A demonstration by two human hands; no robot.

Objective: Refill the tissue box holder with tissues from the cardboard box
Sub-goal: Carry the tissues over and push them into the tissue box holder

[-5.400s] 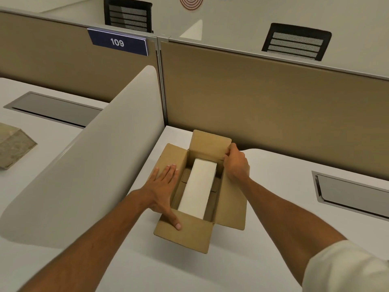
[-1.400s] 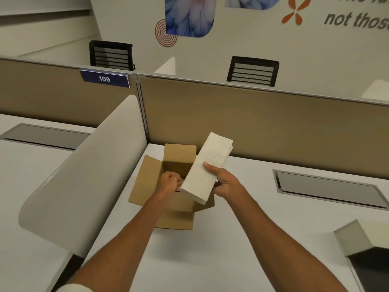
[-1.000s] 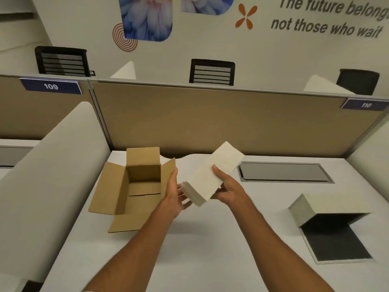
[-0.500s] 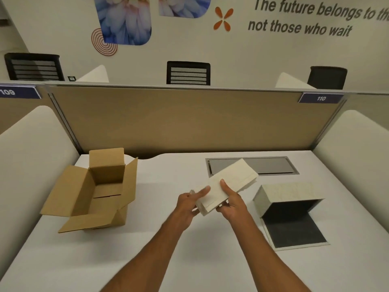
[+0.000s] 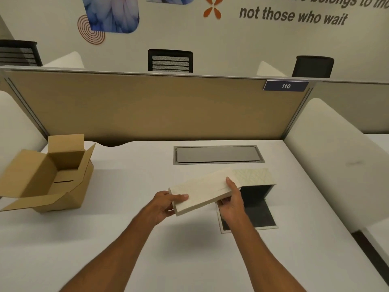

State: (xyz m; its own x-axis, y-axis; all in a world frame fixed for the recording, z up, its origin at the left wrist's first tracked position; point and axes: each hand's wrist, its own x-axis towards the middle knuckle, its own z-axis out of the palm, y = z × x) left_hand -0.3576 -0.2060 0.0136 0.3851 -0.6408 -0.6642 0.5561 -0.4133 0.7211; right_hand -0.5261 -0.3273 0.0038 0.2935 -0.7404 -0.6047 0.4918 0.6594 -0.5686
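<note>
- My left hand [image 5: 163, 206] and right hand [image 5: 231, 204] are gripping the tissue stack [image 5: 203, 192] by its ends.
- I am holding it above the desk [image 5: 130, 234], just beside the open tissue box holder [image 5: 255, 186].
- The cardboard box [image 5: 50, 175] is sitting open, well apart to my left.

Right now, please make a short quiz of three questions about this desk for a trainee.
1. True or false: the box is empty.
2. Which hands hold the tissues? A) left only B) right only C) both
3. On which side of the tissues is the holder?

Key: 1. true. 2. C, left hand and right hand. 3. right, lying open on the desk.
</note>
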